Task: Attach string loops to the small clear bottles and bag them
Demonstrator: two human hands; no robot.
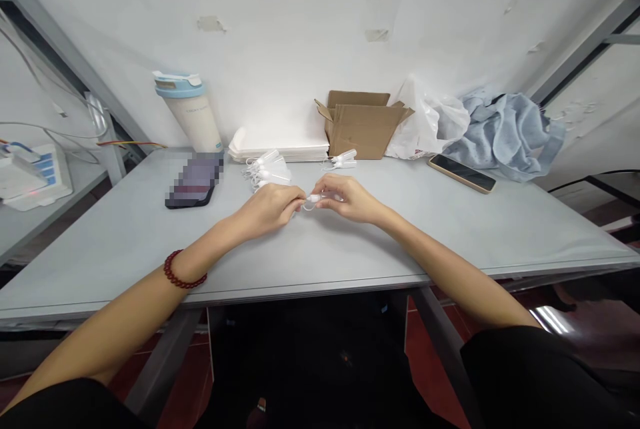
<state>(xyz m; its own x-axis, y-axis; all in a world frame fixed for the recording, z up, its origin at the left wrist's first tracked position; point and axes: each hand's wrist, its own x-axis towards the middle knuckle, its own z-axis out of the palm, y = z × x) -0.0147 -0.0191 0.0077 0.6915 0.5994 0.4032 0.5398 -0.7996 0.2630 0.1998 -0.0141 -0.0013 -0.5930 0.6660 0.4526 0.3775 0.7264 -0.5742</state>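
Note:
Over the middle of the table my right hand (347, 197) pinches a small white-capped clear tube (315, 198) between thumb and fingers. A thin white cord loops from the cap toward my left hand (273, 208), whose fingertips are closed on it right beside the cap. Most of the tube is hidden behind my right fingers. Just beyond my left hand lies a bunch of similar white tubes (270, 168) with cords. A couple more white tubes (345, 160) rest in front of the cardboard box, past my right hand.
Along the wall stand a cream tumbler (193, 116) with a blue lid, a stack of white sheets (285, 149), an open cardboard box (363, 129), a white plastic bag (427, 119) and blue cloth (510, 132). Phones lie at left (195, 179) and right (463, 173).

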